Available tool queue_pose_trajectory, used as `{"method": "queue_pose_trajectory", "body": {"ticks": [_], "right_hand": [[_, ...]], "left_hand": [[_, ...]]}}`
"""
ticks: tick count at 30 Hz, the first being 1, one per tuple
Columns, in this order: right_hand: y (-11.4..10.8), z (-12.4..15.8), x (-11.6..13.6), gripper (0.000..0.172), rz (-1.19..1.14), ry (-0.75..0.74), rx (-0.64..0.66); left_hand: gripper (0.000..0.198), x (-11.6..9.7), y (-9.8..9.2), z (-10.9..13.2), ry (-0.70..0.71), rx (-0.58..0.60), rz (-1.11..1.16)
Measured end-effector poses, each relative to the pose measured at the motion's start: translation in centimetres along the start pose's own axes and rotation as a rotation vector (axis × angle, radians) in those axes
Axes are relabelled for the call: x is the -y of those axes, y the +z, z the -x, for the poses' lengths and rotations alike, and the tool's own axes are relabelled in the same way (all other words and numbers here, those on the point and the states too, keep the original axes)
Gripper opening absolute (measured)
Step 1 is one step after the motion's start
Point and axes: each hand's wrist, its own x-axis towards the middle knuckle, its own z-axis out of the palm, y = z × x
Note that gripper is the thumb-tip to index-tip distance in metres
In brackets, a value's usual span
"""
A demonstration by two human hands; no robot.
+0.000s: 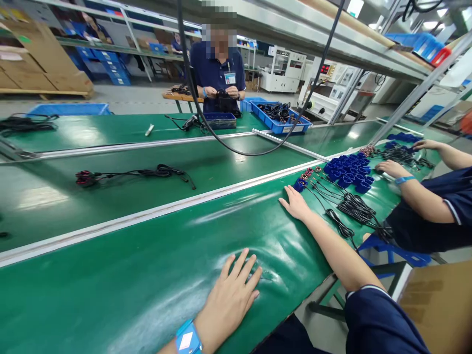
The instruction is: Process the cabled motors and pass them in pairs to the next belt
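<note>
My left hand (230, 292), with a blue wrist strap (189, 338), lies palm down on the green table mat (147, 275). Its fingers are spread and it holds nothing. Further off, my right hand (295, 202) rests flat on the mat, fingers stretched out. Its fingertips are just beside a dark blue cup-shaped piece (300, 185) with a cable running from it. Behind that piece lie small reddish, coil-like cable ends (307, 173). Bundled black cables (356, 209) and a cluster of blue cup-shaped pieces (348, 171) are to the right of my right hand.
A co-worker's hands (393, 169) work among cables at right. Across the line another person (217, 73) handles a black item behind a blue bin (282, 118). A cabled part (86, 178) lies on the middle strip (221, 172), beyond a white rail (162, 209). A black cable (239, 153) hangs overhead.
</note>
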Motion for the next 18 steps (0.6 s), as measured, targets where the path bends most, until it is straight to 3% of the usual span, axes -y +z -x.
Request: {"method": "queue_pose_trajectory", "body": {"ticks": [4,8,13,18], "right_hand": [[0.2,0.7,2.1,0.051,-0.027,-0.121,-0.035],[1.0,-0.6,6.5,0.044,-0.123,-0.357,-0.019],[4.9,-8.2,16.5,0.041,-0.241,-0.514,0.021],[9.5,-17.0,26.7,0.042,-0.226,-0.389,-0.003]], "left_hand": [[0.034,-0.8,-0.3,0.0,0.036,0.034,-0.016],[0.035,-1.4,-0.7,-0.4,0.127,0.034,-0.034],[0.034,-1.2,0.4,-0.3,0.146,-0.040,-0.063],[0.023,-0.4,4.9,-0.5,0.222,-0.204,-0.141]]}}
